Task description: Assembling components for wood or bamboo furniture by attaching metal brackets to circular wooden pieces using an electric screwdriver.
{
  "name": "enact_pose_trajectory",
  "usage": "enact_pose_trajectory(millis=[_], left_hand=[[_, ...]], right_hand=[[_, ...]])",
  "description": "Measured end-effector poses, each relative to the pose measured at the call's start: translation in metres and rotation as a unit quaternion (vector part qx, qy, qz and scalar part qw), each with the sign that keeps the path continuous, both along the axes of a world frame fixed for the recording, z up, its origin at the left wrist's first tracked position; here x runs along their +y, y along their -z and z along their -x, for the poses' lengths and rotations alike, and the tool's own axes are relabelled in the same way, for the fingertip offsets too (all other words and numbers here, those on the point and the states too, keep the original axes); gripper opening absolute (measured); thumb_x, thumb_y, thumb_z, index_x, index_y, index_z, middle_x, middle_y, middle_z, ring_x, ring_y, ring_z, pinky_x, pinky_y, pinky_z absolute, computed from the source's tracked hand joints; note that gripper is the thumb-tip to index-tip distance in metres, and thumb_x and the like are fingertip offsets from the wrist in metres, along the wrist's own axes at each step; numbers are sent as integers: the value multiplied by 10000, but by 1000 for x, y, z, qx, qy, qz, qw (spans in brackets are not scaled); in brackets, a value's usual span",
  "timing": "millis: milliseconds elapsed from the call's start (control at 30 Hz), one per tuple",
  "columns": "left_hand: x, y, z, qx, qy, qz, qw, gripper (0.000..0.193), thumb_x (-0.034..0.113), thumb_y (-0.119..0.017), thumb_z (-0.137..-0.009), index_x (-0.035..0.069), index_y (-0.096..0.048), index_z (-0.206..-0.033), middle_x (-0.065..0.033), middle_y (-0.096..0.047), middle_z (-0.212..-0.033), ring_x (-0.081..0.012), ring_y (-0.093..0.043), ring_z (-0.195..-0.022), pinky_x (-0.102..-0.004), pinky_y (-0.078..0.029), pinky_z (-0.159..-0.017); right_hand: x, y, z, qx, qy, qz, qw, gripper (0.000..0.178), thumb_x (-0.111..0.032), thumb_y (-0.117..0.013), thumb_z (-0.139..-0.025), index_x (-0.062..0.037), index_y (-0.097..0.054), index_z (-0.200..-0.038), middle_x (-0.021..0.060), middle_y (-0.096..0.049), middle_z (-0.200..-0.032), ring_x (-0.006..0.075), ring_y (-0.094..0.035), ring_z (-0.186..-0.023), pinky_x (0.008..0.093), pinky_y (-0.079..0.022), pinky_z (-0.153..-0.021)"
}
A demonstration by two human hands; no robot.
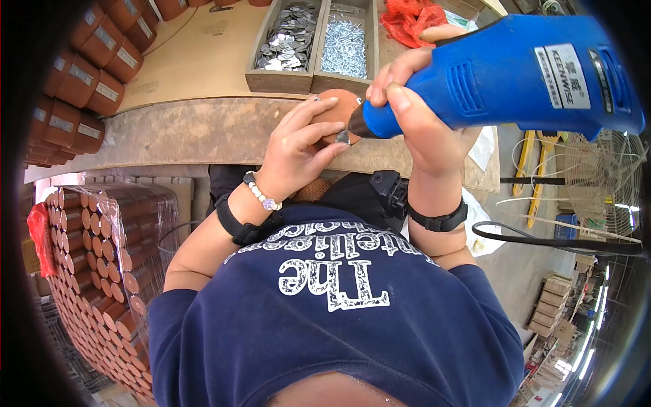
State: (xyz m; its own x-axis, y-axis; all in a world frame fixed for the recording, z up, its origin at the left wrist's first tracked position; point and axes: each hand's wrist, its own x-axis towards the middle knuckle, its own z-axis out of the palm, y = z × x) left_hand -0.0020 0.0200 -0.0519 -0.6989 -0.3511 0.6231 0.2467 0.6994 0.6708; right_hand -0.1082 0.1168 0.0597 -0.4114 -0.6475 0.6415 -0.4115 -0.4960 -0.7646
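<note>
My right hand (pixel 434 125) is wrapped round a large blue power screwdriver (pixel 498 71), its dark nose pointing left and down. That nose is right at a reddish-brown round piece (pixel 344 102), seen end-on at the bench's front edge. My left hand (pixel 288 156) has its fingers laid over the round piece and, between thumb and forefinger, pinches a small grey metal plate (pixel 342 137) beside the nose. A small shiny bit shows on the piece's upper right edge. The screwdriver's tip and its point of contact are hidden.
Behind my hands, a divided wooden box (pixel 281 83) holds metal plates (pixel 290 44) and screws (pixel 344 51). Brown cylinders (pixel 88 85) are stacked far left, more on a wrapped pallet (pixel 102 251). A red plastic bag (pixel 412 20) lies beyond; a fan (pixel 603 176) stands right.
</note>
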Motion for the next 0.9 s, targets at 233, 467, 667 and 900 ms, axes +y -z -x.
enact_pose_trajectory(millis=[233,467,667,900], left_hand=[[1,0,-1,-1,2,-3,1000,274,85,-706,-582,65,-619,-841,-123,-537,-1067,-333,-489,-1009,-375,-401,-860],[0,-1,-3,1,22,0,1000,254,75,-665,-621,49,-609,-867,-135,-532,-1071,-341,-474,-1027,-396,-376,-883],[0,1,-3,-24,29,-15,999,285,94,-681,-614,52,-600,-884,-129,-529,-1079,-331,-470,-1033,-395,-365,-894],[3,2,-3,-55,21,-59,997,287,122,-700,-611,54,-599,-870,-122,-532,-1078,-308,-464,-1050,-381,-368,-885]], right_hand=[[-3,0,8,-8,-38,5,999,480,40,-525,-686,-7,-309,-1111,81,-492,-693,187,-521,-610,333,-446,-599],[-2,-2,5,-34,-45,36,998,440,45,-551,-645,12,-367,-1043,72,-521,-674,136,-527,-594,262,-434,-553],[1,0,-6,22,-45,17,999,485,71,-505,-684,10,-294,-1116,85,-500,-711,165,-524,-627,291,-442,-597],[-4,-3,-4,58,-4,-1,998,441,35,-557,-662,20,-366,-1059,82,-533,-686,137,-543,-623,262,-445,-584]])
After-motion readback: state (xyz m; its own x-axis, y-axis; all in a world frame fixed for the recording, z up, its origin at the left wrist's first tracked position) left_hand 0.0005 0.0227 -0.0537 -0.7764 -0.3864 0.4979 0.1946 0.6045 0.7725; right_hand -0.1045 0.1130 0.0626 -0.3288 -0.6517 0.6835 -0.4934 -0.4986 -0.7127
